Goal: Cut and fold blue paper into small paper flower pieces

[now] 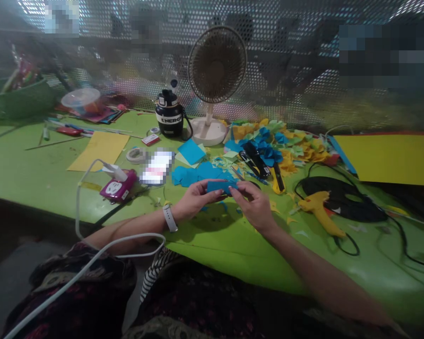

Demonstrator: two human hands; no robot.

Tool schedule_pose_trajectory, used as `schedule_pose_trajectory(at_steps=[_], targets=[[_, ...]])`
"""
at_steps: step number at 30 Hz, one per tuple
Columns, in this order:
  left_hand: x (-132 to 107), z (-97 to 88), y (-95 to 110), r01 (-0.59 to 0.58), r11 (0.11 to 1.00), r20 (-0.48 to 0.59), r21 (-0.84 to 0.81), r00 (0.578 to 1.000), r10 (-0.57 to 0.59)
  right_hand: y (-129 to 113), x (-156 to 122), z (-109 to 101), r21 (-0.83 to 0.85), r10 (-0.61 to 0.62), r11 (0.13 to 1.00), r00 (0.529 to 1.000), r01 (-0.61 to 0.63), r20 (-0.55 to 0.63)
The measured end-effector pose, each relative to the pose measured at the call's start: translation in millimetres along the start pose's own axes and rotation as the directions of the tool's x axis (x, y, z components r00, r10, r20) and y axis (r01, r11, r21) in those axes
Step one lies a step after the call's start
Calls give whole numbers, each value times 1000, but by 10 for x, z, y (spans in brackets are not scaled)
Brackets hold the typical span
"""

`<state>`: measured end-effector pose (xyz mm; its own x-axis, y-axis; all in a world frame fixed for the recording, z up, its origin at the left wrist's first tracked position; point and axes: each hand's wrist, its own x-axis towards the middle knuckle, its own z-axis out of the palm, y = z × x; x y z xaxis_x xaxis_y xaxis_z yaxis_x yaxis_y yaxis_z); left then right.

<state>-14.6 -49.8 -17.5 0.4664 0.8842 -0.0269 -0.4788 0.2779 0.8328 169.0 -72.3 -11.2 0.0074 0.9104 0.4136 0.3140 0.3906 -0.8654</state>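
Observation:
Over the green table, a small folded piece of blue paper (pixel 217 187) is stretched between my two hands. My left hand (pixel 197 197), with a pale watch on its wrist, pinches the left end between thumb and fingers. At the other end, my right hand (pixel 255 205) closes thumb and fingertips on the paper's edge. A pointed metal blade (pixel 237 173), seemingly of scissors, sticks out beside the right fingers; how it is held is partly hidden. Just beyond lie blue paper cut-outs (pixel 198 174) and a blue paper square (pixel 191 151).
A black stapler (pixel 255 159), yellow cutter (pixel 278 179) and heap of paper pieces (pixel 293 146) lie right of centre. A yellow glue gun (pixel 323 214) rests farther right. Fan (pixel 217 66), bottle (pixel 169 115), phone (pixel 158 167) and purple socket adapter (pixel 116 188) stand around; a white cable (pixel 92 263) crosses my left arm.

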Motion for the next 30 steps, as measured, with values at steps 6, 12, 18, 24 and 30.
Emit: schedule_pose_trajectory(at_steps=[6, 12, 18, 24, 30], targets=[[10, -22, -25, 5, 1000, 12, 7, 1000, -5, 9, 2, -5, 2, 3, 1000, 1000, -3, 1], [8, -8, -31, -6, 1000, 19, 7, 1000, 6, 9, 1, -6, 4, -12, 1000, 1000, 12, 13], [4, -21, -46, -3, 1000, 5, 18, 1000, 3, -8, -10, -2, -1, -1, 1000, 1000, 1, 19], [14, -34, -75, -4, 1000, 2, 14, 1000, 4, 4, -1, 3, -8, -6, 1000, 1000, 6, 12], [15, -27, -74, -19, 999, -6, 28, 1000, 19, -9, -5, 2, 77, 152, 986, 988, -150, -24]])
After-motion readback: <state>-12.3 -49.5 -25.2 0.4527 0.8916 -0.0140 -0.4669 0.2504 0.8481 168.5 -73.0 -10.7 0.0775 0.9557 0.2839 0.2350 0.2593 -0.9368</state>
